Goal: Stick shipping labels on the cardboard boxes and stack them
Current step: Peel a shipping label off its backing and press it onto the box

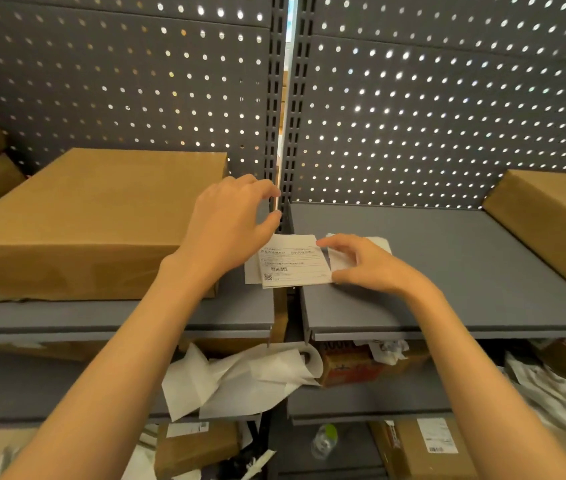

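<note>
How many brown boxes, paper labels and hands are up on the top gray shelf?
Cardboard boxes: 2, a big box and a box at the right edge
Shipping label stack: 1
Hands: 2, left hand and right hand
Total: 5

A: Head view. What sits on the grey shelf (448, 271)?

B: A small stack of shipping labels (292, 265) lies across the gap between the two shelf boards. Right hand (368, 268) pinches the stack's right edge, thumb below, fingers on top.

A: Left hand (229, 223)?

B: Raised above the labels' left side, fingers curled, thumb and forefinger close together; I cannot tell whether it holds anything.

A: Boxes?

B: A large cardboard box (94, 216) at left, just beside the left hand. A second box (551, 223) at far right, well apart.
</note>
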Motion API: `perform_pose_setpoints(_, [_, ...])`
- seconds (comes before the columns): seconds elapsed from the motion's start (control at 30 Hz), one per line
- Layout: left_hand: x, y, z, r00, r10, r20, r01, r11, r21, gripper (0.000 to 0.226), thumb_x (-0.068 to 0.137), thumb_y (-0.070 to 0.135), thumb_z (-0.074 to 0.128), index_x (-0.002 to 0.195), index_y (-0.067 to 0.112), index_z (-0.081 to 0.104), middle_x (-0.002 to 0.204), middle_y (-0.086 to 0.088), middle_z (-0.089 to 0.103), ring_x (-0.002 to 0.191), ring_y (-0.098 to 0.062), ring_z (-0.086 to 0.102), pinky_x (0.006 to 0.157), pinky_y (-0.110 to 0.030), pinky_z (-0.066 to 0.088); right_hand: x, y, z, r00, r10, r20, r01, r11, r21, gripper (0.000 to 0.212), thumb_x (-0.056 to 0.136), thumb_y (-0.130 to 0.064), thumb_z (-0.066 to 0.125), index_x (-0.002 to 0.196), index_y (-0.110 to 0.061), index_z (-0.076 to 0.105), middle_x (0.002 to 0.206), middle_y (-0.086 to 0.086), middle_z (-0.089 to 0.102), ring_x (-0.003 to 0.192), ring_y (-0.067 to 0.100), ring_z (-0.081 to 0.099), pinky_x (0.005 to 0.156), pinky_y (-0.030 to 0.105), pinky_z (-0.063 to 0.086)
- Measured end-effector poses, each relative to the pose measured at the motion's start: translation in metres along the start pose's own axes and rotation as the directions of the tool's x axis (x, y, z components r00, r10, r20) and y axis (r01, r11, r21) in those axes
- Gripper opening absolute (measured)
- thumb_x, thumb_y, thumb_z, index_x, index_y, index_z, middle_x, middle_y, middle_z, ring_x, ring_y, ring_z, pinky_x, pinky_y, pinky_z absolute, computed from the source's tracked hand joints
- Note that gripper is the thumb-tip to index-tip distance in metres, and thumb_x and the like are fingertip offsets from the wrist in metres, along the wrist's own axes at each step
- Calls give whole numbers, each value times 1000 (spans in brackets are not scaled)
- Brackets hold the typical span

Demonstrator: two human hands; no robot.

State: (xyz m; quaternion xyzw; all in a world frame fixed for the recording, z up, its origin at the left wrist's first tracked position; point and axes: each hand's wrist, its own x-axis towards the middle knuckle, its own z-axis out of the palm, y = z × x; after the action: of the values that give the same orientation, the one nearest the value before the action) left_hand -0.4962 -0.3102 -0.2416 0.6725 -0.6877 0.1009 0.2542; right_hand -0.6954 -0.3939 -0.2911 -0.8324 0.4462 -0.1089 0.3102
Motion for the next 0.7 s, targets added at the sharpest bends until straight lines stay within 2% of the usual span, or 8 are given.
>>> perform_pose_setpoints(0.17, [4,3,1,1000,26,6,-26,999,-25,34,93,34,49,124,22,56,119,1,61,108,-19,55,82,-31,41,-2,7,-2,999,-38,-29,41,994,102,46,82,0,60,118,-29,57,126,-4,59,123,12,50,105,35,40])
perform_pose_setpoints(0.27, [7,3,3,999,40,5,-40,999,-34,33,93,34,50,123,22,57,118,1,61,106,-18,56,81,-30,41,-2,11,-2,980,-46,-192,57,997,53,34,88,-6,55,114,-28,62,119,-3,63,112,15,57,94,33,46])
perform_pose_setpoints(0.37, [10,3,3,999,54,-10,-54,997,-49,32,92,34,52,122,23,58,118,3,62,106,-18,56,83,-32,42,-3,5,-9,938,-56,-342,96,990,101,35,89,-5,52,114,-27,62,115,-1,63,102,17,61,78,24,48])
perform_pose_setpoints(0.5, [13,5,3,997,77,4,-76,992,-105,31,91,31,53,122,26,57,120,7,61,110,-15,55,88,-32,41,-9,-15,-25,900,-114,-421,221,951,216,35,88,-4,55,111,-30,63,108,-7,64,95,14,65,84,28,52])
perform_pose_setpoints(0.63, [17,9,4,995,99,10,-95,977,-193,35,90,31,56,126,29,53,123,12,58,114,-10,52,86,-27,36,-11,-40,-39,852,-182,-490,322,921,218,32,88,-4,57,111,-24,65,103,-15,63,92,11,65,80,17,49])
perform_pose_setpoints(0.7, [19,12,5,994,112,0,-109,968,-226,39,90,32,58,128,29,50,126,13,57,115,-9,51,85,-24,34,-11,-50,-45,826,-216,-521,368,906,207,32,87,-3,58,111,-22,65,105,-14,64,98,11,64,83,19,50])
